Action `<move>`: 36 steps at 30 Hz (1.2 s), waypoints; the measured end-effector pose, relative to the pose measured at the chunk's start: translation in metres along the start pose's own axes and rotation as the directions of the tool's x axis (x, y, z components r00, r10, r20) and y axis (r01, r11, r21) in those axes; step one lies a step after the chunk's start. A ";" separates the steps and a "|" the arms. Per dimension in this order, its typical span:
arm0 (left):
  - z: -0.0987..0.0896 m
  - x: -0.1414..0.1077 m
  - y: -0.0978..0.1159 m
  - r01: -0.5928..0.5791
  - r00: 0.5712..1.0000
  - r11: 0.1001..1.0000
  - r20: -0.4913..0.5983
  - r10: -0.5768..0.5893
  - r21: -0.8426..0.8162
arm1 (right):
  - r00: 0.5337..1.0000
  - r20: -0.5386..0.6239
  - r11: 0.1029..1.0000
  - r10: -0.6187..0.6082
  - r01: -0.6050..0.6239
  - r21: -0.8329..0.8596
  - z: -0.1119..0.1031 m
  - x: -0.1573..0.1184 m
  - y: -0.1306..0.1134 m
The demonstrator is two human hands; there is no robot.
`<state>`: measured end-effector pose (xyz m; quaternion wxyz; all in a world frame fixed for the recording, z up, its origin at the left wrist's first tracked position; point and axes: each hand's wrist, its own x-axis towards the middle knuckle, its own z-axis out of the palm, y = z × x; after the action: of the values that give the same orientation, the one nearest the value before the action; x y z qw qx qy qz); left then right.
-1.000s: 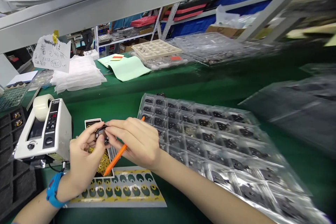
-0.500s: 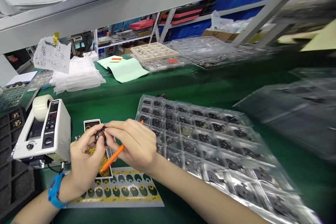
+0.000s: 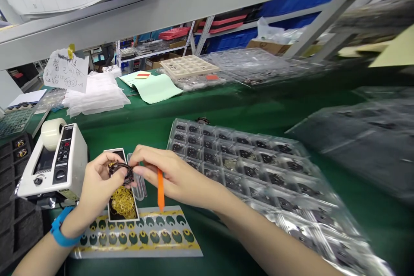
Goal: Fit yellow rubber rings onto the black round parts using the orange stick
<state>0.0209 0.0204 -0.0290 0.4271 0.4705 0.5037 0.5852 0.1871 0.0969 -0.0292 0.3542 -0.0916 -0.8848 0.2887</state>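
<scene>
Pinched between the thumb and fingers of my left hand (image 3: pixel 98 183) is a small dark ring-shaped part (image 3: pixel 130 174), tilted so its round face shows. My right hand (image 3: pixel 177 179) has its fingertips together at that part's right edge; whether they grip anything there is too small to tell. An orange pointed plastic stick (image 3: pixel 161 192) is tucked in my right hand, tip down. Below my hands lies a narrow white-edged box (image 3: pixel 138 215) with a tangle of thin yellow rings (image 3: pixel 123 203). Under the box's near end is a sheet of yellow-and-clear stickers (image 3: pixel 139 251).
A white tape dispenser (image 3: pixel 73 168) stands left, beside a black foam tray (image 3: pixel 16 207). Clear blister trays (image 3: pixel 231 163) with dark parts fill the right side. Grey plastic sheeting (image 3: pixel 362 138) lies farther right. Papers (image 3: pixel 97 95) and a beige compartment tray (image 3: pixel 189 65) sit behind.
My left hand has turned the dark part, so its ring face now shows. My right hand has drawn slightly right, and the orange stick has swung from slanted to nearly upright.
</scene>
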 end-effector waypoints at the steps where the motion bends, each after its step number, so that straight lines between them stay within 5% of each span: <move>1: 0.000 -0.001 0.000 0.013 1.000 1.000 0.013 -0.013 -0.003 | 1.000 -0.001 1.000 -0.017 0.017 0.004 0.001 0.000 0.000; 8: 0.000 -0.001 0.000 -0.103 0.993 0.988 -0.037 0.108 0.114 | 1.000 -0.001 1.000 0.020 -0.020 0.016 0.014 0.000 -0.001; 14: -0.002 0.003 -0.002 -0.023 0.999 1.000 -0.023 0.023 -0.008 | 0.980 0.067 0.967 0.189 -0.198 0.161 0.015 0.001 0.004; 29: -0.001 0.007 -0.014 0.036 0.997 0.991 -0.064 -0.045 -0.127 | 0.953 0.127 0.911 0.275 -0.301 0.282 0.013 0.003 0.021; 36: -0.007 0.013 -0.022 -0.083 0.995 0.995 -0.054 0.085 0.053 | 0.919 0.166 0.848 0.359 -0.395 0.353 0.014 0.004 0.022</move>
<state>0.0125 0.0350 -0.0492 0.3757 0.4852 0.5100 0.6027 0.1735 0.1099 -0.0473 0.2597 -0.1795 -0.7924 0.5218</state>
